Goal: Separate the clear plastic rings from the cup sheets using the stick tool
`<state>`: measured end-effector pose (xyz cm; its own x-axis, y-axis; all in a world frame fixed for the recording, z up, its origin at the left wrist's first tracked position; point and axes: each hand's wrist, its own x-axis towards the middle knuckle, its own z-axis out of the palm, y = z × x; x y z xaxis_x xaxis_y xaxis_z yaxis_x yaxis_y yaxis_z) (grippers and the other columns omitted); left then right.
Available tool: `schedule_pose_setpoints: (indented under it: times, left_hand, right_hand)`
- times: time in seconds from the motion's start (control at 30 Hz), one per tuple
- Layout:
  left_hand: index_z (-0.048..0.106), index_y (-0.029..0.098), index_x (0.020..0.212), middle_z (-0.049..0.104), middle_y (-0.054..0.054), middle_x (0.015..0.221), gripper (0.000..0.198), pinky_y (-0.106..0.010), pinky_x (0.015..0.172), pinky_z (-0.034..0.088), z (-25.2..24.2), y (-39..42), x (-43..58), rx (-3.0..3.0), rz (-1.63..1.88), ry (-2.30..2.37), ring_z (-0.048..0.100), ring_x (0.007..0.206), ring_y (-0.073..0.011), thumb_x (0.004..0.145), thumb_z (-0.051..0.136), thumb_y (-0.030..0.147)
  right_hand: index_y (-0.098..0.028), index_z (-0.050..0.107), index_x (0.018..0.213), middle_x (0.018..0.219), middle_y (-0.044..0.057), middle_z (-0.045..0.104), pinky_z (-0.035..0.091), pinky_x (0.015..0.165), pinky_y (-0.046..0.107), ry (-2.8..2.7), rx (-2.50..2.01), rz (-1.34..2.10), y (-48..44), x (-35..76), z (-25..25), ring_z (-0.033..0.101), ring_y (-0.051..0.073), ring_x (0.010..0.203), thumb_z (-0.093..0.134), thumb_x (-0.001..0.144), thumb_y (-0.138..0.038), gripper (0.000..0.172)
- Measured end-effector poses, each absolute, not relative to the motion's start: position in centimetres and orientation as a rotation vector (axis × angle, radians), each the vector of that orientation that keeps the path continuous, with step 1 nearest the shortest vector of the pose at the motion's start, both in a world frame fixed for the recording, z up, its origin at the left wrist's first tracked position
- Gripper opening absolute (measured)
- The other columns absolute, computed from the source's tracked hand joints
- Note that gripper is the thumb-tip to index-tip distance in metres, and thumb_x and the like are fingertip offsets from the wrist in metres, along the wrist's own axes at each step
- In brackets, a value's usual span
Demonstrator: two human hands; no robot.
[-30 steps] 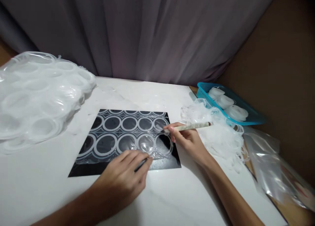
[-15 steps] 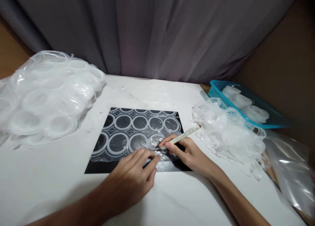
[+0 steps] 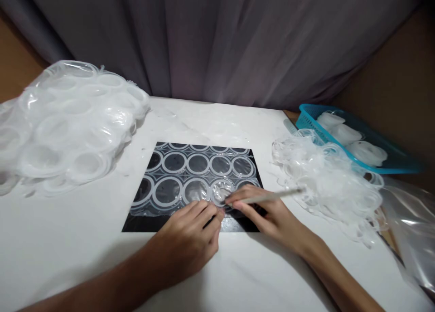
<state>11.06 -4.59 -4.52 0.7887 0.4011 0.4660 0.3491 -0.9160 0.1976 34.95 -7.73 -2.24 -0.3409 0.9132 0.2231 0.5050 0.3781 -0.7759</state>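
Dim, soft light; blurred edges

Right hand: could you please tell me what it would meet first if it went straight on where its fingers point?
Probably the left hand, whose fingertips lie just left of the right hand and its stick; depth is unclear.

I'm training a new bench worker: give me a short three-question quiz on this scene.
1. True or false: the right hand holds a thin pale stick-shaped tool.
2. The left hand rests its fingers on: A) the clear plastic sheet of moulded circles on the black mat; B) a wooden board; C) a metal tray.
3. On which side of the person does the blue plastic basket stand?
Key: 1 true; 2 A; 3 right.
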Motion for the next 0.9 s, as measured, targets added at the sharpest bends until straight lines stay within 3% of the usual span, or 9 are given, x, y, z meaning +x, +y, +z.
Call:
schedule_pose_setpoints:
  times: [0.2, 0.33, 0.47, 0.67, 0.9]
  left_hand:
    - [0.068, 0.012, 0.112, 0.074, -0.009, 0.104, 0.022, -0.038, 0.089, 0.058, -4.6, -5.2, 11.2, 2.815, 0.874, 0.664, 0.07, 0.096, -0.0245, 0.096, 0.052, 0.016]
    - [0.068, 0.014, 0.11, 0.074, -0.007, 0.102, 0.023, -0.037, 0.086, 0.059, -4.6, -5.2, 11.4, 2.755, 0.883, 0.726, 0.071, 0.092, -0.0236, 0.094, 0.053, 0.017]
    - [0.068, 0.015, 0.108, 0.075, -0.007, 0.101, 0.022, -0.037, 0.083, 0.06, -4.6, -5.0, 11.5, 2.751, 0.875, 0.713, 0.071, 0.09, -0.0237, 0.091, 0.054, 0.016]
    - [0.067, 0.014, 0.118, 0.077, -0.006, 0.107, 0.029, -0.037, 0.09, 0.06, -5.0, -5.2, 11.6, 2.713, 1.007, 0.722, 0.073, 0.098, -0.0234, 0.091, 0.056, 0.014]
    - [0.065, 0.015, 0.125, 0.075, -0.007, 0.112, 0.034, -0.039, 0.097, 0.059, -5.2, -5.6, 11.3, 2.654, 0.985, 0.72, 0.071, 0.105, -0.0238, 0.091, 0.06, 0.018]
  right_hand:
    - [-0.013, 0.06, 0.146, 0.137, 0.014, 0.072, 0.061, 0.082, 0.038, -2.423, -1.154, 0.068, -10.0, 34.2, -2.4, 0.074, 0.023, 0.108, 0.052, 0.107, -0.013, 0.039]
    - [-0.004, 0.055, 0.147, 0.138, 0.018, 0.071, 0.061, 0.076, 0.038, -2.515, -1.157, -0.095, -10.0, 33.6, -2.5, 0.074, 0.025, 0.106, 0.041, 0.108, -0.007, 0.042]
    - [-0.007, 0.057, 0.146, 0.136, 0.014, 0.073, 0.059, 0.077, 0.038, -2.455, -1.198, -0.103, -9.1, 33.8, -2.6, 0.073, 0.025, 0.104, 0.043, 0.108, -0.008, 0.041]
    - [-0.026, 0.055, 0.151, 0.131, 0.006, 0.075, 0.058, 0.088, 0.039, -2.186, -1.178, 0.038, -5.8, 35.9, -1.8, 0.073, 0.021, 0.106, 0.056, 0.103, -0.005, 0.053]
    - [-0.028, 0.078, 0.12, 0.122, 0.005, 0.078, 0.057, 0.097, 0.046, -1.662, -1.334, 0.181, -3.1, 37.1, 0.3, 0.072, 0.026, 0.112, 0.063, 0.104, -0.026, 0.022]
